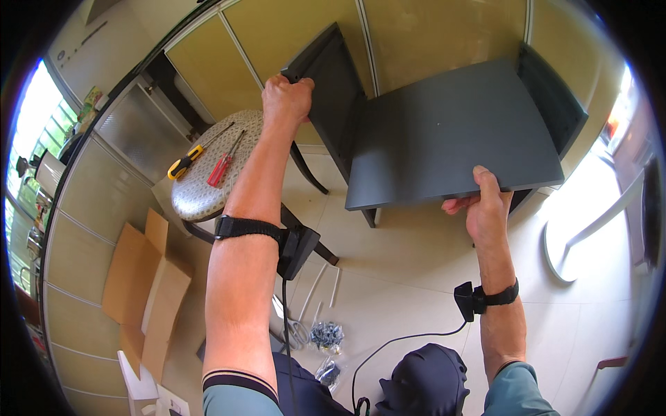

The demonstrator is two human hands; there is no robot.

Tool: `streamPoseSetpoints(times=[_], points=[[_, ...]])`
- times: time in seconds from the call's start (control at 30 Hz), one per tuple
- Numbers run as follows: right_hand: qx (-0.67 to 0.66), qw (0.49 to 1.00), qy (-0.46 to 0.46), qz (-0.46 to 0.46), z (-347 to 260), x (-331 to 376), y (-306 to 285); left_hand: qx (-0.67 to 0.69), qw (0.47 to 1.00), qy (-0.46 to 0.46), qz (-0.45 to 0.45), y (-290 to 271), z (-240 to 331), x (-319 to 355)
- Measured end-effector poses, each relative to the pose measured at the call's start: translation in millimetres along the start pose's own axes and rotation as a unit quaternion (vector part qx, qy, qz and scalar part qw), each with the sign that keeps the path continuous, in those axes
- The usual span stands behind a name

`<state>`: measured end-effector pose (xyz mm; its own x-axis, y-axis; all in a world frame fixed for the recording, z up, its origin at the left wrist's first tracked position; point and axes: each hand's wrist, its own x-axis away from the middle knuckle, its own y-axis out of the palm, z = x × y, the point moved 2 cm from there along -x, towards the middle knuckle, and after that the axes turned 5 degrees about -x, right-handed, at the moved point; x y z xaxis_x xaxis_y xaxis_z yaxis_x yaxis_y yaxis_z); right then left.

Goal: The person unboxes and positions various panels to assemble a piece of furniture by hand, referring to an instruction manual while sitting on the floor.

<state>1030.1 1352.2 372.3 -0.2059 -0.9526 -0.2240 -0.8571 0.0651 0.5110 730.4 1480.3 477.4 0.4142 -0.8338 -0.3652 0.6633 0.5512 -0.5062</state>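
A dark grey, partly assembled piece of panel furniture stands in front of me at the far side. Its wide flat board (444, 132) runs between a left side panel (333, 90) and a right side panel (555, 100). My left hand (286, 98) is closed over the upper near corner of the left side panel. At the board's near edge, my right hand (483, 201) grips with the thumb on top and the fingers underneath. The underside of the board is hidden. Both of my wrists wear black straps with small devices and cables.
Left of the furniture, a round patterned stool (201, 197) carries a yellow-black screwdriver (184, 162) and a red screwdriver (220, 170). An opened cardboard box (149, 277), bags of hardware (326, 337) and scissors (298, 334) lie on the floor. A white pedestal base (560, 249) stands right.
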Motion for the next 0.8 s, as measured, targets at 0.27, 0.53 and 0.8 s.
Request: streamPoseSetpoints(times=[0.27, 0.53, 0.8], points=[[-0.015, 0.999, 0.010, 0.026, 42.0, -14.9, -6.5, -0.033, 0.999, 0.006, 0.002, -1.3, -1.2, -5.0], [-0.061, 0.997, 0.026, 0.031, 61.7, -27.2, -19.1, -0.042, 0.999, 0.004, -0.006, -0.1, 13.3, 4.9], [-0.147, 0.986, 0.046, 0.058, 82.6, -33.6, -37.9, -0.106, 0.994, 0.032, 0.007, 11.6, 14.4, 1.2]])
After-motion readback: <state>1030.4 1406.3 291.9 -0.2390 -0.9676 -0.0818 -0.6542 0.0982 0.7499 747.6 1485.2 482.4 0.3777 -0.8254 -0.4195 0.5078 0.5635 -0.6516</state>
